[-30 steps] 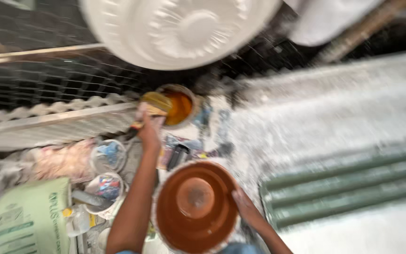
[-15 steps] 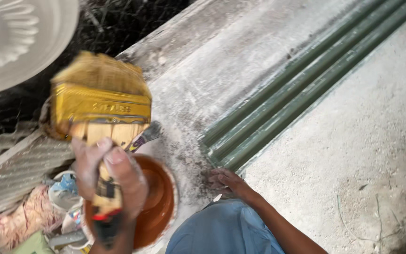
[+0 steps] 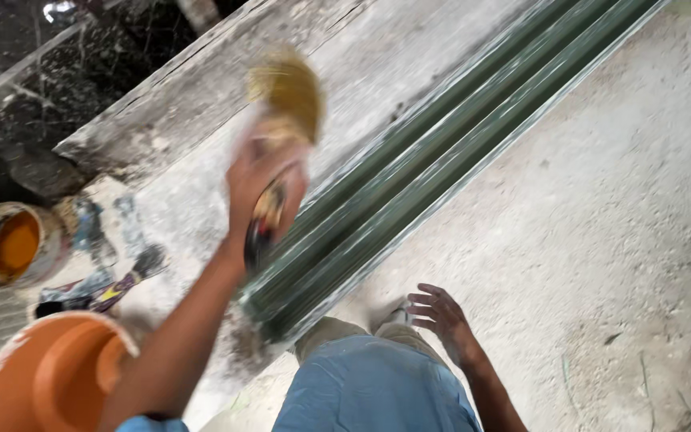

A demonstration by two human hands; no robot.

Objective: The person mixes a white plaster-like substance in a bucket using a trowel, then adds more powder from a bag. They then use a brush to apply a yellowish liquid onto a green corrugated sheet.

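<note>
My left hand [image 3: 264,186] grips a wide paintbrush [image 3: 285,104] by its handle; the yellow-coated bristles are blurred and point up, over a pale concrete slab. The brush hangs just left of a long green ribbed moulding [image 3: 433,152] that runs diagonally from lower left to upper right. My right hand [image 3: 439,314] rests with fingers spread on the concrete floor beside my knee in blue trousers [image 3: 377,388], holding nothing.
An orange bucket [image 3: 49,376] stands at the lower left. A paint-stained can of yellow-orange paint [image 3: 11,244] sits at the left edge. Smeared rags and a small tool [image 3: 97,292] lie between them. Wire mesh and dark ground are at the upper left.
The view has swung right. My left hand has carried the loaded brush away from the paint can, over toward the green moulding. My right hand has stayed on the floor.
</note>
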